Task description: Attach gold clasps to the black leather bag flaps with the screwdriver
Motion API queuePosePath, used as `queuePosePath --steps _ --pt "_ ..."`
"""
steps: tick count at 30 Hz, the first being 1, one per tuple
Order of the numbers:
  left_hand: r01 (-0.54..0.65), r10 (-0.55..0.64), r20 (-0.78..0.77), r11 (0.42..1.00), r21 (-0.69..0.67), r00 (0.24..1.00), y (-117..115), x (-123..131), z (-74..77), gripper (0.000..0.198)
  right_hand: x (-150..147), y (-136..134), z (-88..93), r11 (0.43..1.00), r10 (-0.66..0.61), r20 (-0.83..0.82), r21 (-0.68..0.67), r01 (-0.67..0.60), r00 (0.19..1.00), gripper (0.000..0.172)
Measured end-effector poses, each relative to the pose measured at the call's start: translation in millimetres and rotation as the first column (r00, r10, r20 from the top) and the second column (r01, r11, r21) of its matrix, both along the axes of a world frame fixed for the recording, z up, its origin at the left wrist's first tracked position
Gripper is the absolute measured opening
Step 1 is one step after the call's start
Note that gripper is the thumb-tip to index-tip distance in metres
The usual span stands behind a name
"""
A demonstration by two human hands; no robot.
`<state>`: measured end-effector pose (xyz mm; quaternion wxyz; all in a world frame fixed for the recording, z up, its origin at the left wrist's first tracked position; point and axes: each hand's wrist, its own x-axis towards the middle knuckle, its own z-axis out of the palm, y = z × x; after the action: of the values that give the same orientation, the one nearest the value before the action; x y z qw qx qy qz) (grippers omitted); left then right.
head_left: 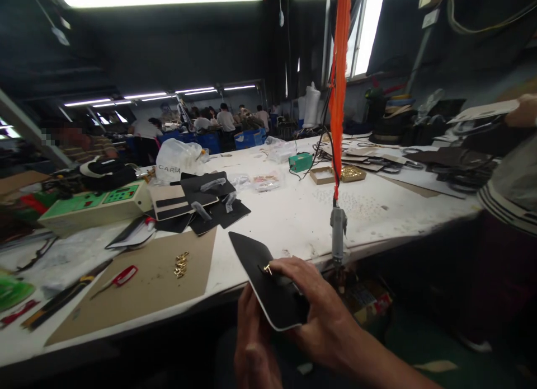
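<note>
A stiff black panel (266,288) with a pale edge is held tilted in front of the table. My left hand (255,344) is behind and under it, its fingers up against the back side, partly hidden by the panel. My right hand (316,302) grips the panel's right side, with fingertips at a small gold metal fitting (267,269) on the black face. On a brown board (159,299) to the left lie a pile of similar gold pieces (180,265) and red-handled scissors (126,275).
A grey electric screwdriver (337,235) hangs from an orange-wrapped cord (340,87) just beyond my right hand. Black panels (210,201) with plastic-wrapped parts are stacked beside a green-and-cream machine (100,204). A green box (300,162) sits farther back. Another person's sleeve (514,182) is at right.
</note>
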<state>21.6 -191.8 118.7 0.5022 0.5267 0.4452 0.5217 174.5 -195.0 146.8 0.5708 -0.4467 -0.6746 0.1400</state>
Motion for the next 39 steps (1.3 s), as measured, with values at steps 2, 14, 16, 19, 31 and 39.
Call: queuePosePath --steps 2,14,16,19,31,39 --pt "-0.116 0.113 0.117 0.993 0.024 0.987 -1 -1 -0.6 0.082 -5 -1 -4.5 0.998 0.022 -0.041 0.056 -0.019 0.999 0.057" --pt "-0.182 0.204 -0.123 0.968 0.174 0.971 33 -42 19.0 0.070 20 -16 -13.5 0.924 0.364 -0.117 -0.083 -0.374 0.924 0.038" --pt "-0.065 0.149 -0.252 0.947 0.315 0.956 37 -51 18.8 0.050 26 -13 -15.2 0.900 0.411 -0.116 -0.108 -0.423 0.904 0.038" --pt "0.171 -0.062 -0.305 0.923 0.345 0.950 40 -59 20.4 0.034 34 -9 -17.0 0.868 0.462 -0.133 -0.137 -0.478 0.877 0.038" --pt "0.160 -0.105 -0.375 0.980 0.118 0.921 54 -33 17.7 0.023 37 15 -24.5 0.807 0.305 -0.236 -0.450 -0.382 0.923 0.019" --pt "0.115 -0.186 -0.443 0.977 -0.181 0.877 134 -16 -2.5 0.034 36 87 -40.2 0.673 0.043 -0.272 -0.703 -0.229 0.961 0.020"
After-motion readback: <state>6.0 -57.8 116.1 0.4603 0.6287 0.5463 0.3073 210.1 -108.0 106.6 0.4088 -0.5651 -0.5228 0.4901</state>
